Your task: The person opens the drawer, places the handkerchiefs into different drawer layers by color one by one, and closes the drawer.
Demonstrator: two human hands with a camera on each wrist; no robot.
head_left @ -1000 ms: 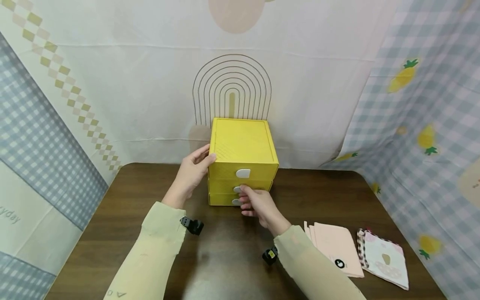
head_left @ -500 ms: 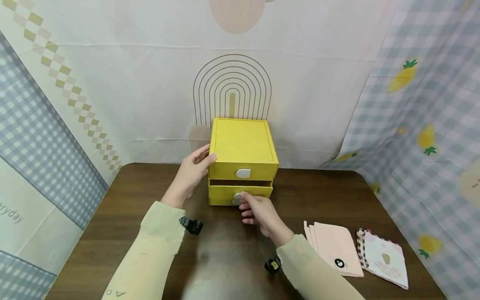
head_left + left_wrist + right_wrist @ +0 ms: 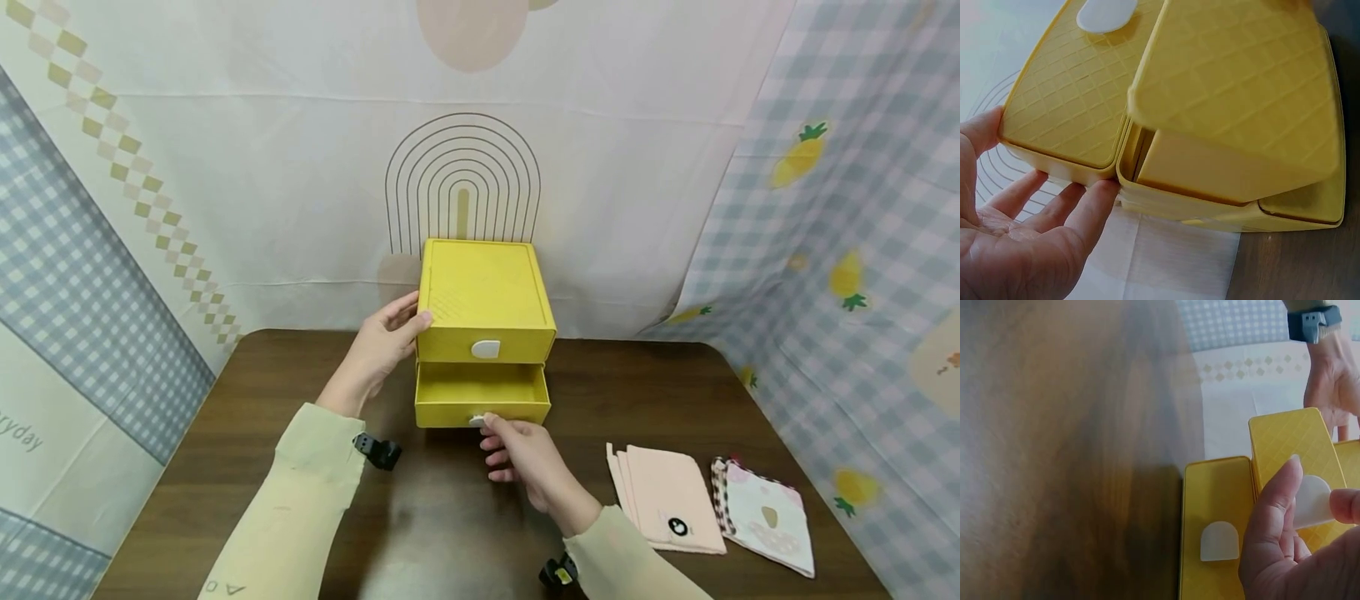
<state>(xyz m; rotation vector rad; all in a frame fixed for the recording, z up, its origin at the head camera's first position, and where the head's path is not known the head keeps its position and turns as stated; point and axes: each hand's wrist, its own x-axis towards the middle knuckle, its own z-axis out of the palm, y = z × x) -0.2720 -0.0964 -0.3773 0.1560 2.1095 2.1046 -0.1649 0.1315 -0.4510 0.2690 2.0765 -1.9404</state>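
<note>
A small yellow drawer cabinet (image 3: 483, 283) with white tab handles stands at the back of the table. Its middle drawer (image 3: 446, 415) is pulled out, with a bare yellow inside. My right hand (image 3: 528, 458) pinches that drawer's white handle (image 3: 1313, 503) between thumb and fingers. Against the cabinet's left side lies my left hand (image 3: 378, 346), the fairly straight fingers touching the side and the thumb at the top edge. The top drawer (image 3: 1066, 94) is closed. Beneath the pulled-out one, the bottom drawer (image 3: 1216, 487) is closed too, hidden in the head view.
A folded pink cloth (image 3: 667, 492) lies on the dark wooden table (image 3: 285, 383) to the right. Beside it is a folded white patterned cloth (image 3: 768, 517) with a checked edge. A fabric backdrop (image 3: 300, 192) hangs close behind the cabinet.
The middle drawer has slid out from the cabinet toward me, with my right hand moving back while pinching its handle. My left hand has stayed at the cabinet's left side.
</note>
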